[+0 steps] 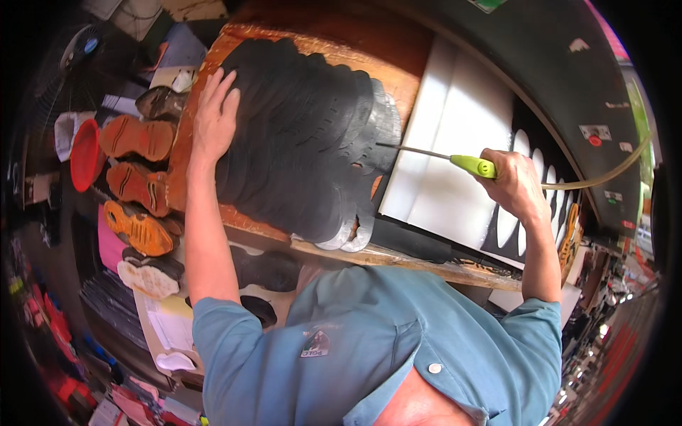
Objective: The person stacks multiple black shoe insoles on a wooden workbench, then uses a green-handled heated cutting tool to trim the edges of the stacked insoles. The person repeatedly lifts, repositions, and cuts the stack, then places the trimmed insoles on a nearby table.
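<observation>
Faces a worn orange-brown wooden table (399, 71) under a pile of overlapping flat black sole-shaped pieces (291, 135); has a white rectangular panel (462, 117) right of the pile; rests the left hand (214, 119), with fingers released, along the pile's left edge; clenches the right hand (515, 179) around a lime-green-handled, thin-nozzled tool (472, 166), aimed over the pile's right edge.
</observation>
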